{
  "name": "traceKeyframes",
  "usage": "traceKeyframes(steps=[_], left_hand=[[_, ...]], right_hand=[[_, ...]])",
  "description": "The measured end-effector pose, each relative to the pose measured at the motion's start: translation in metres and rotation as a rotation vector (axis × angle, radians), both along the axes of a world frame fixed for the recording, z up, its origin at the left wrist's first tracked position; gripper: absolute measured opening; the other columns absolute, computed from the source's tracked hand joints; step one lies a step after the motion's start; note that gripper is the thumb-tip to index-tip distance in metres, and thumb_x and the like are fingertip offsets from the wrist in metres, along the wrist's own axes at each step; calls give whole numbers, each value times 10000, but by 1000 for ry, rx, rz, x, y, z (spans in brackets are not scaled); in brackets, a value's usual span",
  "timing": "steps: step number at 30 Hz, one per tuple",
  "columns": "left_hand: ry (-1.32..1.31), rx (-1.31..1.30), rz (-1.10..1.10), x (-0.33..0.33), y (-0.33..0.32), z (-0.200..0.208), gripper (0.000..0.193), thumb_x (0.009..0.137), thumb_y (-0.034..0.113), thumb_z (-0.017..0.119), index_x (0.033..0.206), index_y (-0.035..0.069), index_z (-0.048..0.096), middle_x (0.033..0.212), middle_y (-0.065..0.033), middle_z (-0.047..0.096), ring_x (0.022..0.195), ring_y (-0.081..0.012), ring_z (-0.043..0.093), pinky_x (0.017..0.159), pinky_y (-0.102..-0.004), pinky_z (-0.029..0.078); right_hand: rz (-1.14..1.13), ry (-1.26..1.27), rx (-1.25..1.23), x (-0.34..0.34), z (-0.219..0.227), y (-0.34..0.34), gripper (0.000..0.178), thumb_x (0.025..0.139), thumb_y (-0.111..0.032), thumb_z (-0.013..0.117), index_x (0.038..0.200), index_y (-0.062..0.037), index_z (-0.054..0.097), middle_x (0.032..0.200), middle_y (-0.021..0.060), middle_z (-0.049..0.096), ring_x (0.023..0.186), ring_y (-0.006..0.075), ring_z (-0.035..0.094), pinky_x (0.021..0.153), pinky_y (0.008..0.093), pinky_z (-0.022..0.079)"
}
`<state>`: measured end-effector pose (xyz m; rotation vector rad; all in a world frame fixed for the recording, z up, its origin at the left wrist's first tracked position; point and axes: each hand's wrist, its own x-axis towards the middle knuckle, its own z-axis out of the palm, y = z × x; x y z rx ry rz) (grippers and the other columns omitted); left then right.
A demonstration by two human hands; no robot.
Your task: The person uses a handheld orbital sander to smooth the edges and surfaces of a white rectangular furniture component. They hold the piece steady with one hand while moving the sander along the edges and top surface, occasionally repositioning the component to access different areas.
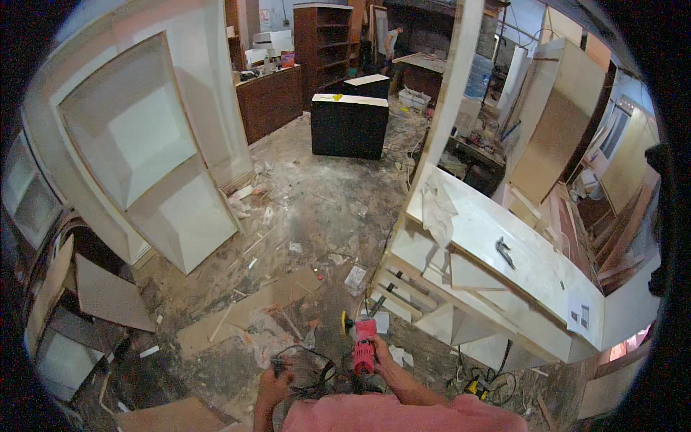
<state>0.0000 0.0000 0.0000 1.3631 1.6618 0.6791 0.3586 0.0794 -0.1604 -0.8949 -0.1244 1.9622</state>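
A red angle grinder [365,345] is gripped in my right hand [384,361], low in the middle of the view. Its round yellow pad [345,322] faces left, touching nothing. My left hand [276,380] is closed round a black power cord [317,351], which loops between my two hands. Part of the cord passes out of sight near my pink shirt. Beneath my hands, crumpled plastic sheeting [270,333] lies over a flat brown board [198,333] on the floor.
To my right lies a white cabinet [529,270] with a dark hand tool [505,252] on top. A tall white shelf unit [162,162] leans at left. Offcuts and scraps litter the floor. A yellow-and-black tool [475,389] lies lower right. Ahead stands a black cabinet [349,129]; a person [391,45] is far back.
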Motion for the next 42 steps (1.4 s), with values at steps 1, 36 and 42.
traceKeyframes(steps=[1, 36, 42], left_hand=[[-42, -21, 191, -8, 18, -23, 349, 990, 307, 666, 1253, 80, 709, 1015, -178, 764, 864, -309, 741, 868, -506, 567], [367, -710, 115, -149, 863, -240, 689, 983, 617, 478, 1200, 3, 700, 1088, -251, 720, 1018, -406, 680, 912, -510, 516], [316, -650, -210, -88, 1025, -253, 593, 997, 513, 506, 1242, 0, 672, 1139, -226, 704, 1056, -344, 660, 905, -493, 511]], right_hand=[[-32, -14, 35, -4, 13, 24, 599, 893, -363, 626, 1346, 19, 540, 1117, 229, 694, 932, 350, 713, 847, 507, 605], [-849, -311, 131, 132, 99, 894, 410, 921, -348, 690, 1143, -12, 616, 945, 124, 696, 770, 288, 689, 738, 444, 602], [-855, -664, -101, 174, 77, 1005, 353, 888, -204, 729, 1173, -35, 606, 913, 109, 674, 725, 251, 681, 640, 404, 596]])
